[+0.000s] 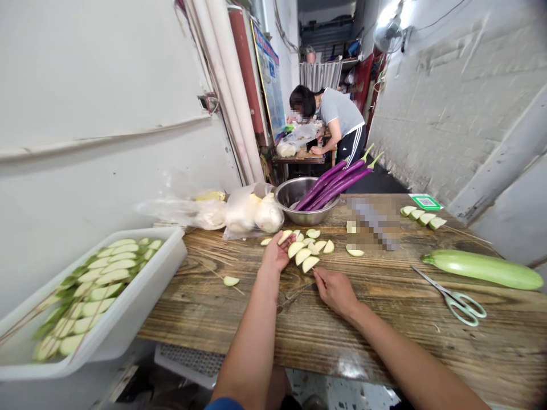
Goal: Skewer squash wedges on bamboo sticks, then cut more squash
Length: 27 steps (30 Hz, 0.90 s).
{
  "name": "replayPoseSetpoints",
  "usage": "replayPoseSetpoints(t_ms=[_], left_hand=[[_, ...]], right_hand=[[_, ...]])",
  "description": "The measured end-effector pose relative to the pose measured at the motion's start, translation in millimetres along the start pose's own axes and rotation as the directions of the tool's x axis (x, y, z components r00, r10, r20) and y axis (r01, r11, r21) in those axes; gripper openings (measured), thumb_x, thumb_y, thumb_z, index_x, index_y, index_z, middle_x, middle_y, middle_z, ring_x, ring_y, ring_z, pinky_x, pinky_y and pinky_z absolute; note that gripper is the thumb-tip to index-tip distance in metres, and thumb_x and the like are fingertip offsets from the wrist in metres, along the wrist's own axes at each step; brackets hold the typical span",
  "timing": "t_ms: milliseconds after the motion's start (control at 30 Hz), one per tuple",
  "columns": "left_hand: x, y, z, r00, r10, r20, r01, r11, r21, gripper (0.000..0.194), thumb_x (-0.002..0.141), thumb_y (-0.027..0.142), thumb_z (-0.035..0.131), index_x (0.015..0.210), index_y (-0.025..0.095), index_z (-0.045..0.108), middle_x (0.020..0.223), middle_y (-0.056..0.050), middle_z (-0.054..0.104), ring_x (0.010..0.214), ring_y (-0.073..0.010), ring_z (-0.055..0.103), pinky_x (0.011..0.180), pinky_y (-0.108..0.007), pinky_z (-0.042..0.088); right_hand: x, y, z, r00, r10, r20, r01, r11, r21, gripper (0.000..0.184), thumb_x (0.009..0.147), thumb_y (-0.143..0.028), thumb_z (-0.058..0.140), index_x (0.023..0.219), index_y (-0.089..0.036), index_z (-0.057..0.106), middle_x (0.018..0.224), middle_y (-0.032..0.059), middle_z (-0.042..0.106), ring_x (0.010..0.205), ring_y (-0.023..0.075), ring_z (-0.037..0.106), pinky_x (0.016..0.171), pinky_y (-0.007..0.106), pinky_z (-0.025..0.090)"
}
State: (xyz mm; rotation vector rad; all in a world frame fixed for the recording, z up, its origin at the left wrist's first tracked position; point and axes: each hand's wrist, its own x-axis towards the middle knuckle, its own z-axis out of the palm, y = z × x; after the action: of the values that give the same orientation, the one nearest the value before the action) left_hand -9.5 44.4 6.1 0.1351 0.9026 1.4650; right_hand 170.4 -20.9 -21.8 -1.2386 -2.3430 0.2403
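Right grip [337, 290]: fingers pinched closed around a thin skewer [314, 269]; the pale vegetable slices [310, 263] just ahead of it appear threaded. Left grip [277, 256]: cupped palm-up, half uncurled, another slice [285, 237] against its fingers; whether pinched, I cannot tell. Loose slices [329, 246] lie on the surface [320, 339] beyond my right grip. Step in hand, I judge: threading. Next move calls for steadying that slice, skewer aligned.

Food-prep room: vegetable slices [329, 246] on wooden worktable [192, 307], eggplants [335, 185] in steel bowl [294, 213].
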Motion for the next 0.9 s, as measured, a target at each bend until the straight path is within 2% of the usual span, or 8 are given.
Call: replayPoseSetpoints(t_ms=[667,900], left_hand=[[-1.8,-1.4,3.3,0.999,0.037,-0.015,-0.037,0.999,0.009,0.015,0.079,0.020,0.052,0.076,0.007,0.060,0.065,-0.010,0.064,0.058,-0.0127,0.060,0.059,-0.022,0.051],[-0.6,-4.4,2.6,0.994,0.108,-0.016,-0.107,0.993,0.052,0.013,0.079,0.019,0.053,0.076,0.007,0.059,0.065,-0.011,0.065,0.059,-0.0136,0.062,0.061,-0.023,0.051]], right_hand=[[-0.2,-0.9,-1.1,1.000,-0.008,-0.016,0.008,1.000,0.007,0.031,0.087,-0.023,0.031,0.072,-0.017,0.056,0.064,0.0041,0.063,0.056,0.0120,0.054,0.055,0.021,0.028],[-0.6,-0.8,-0.2,1.000,-0.006,-0.016,0.006,1.000,0.012,0.030,0.087,-0.023,0.031,0.071,-0.017,0.056,0.063,0.0035,0.063,0.056,0.0117,0.054,0.055,0.021,0.028]])
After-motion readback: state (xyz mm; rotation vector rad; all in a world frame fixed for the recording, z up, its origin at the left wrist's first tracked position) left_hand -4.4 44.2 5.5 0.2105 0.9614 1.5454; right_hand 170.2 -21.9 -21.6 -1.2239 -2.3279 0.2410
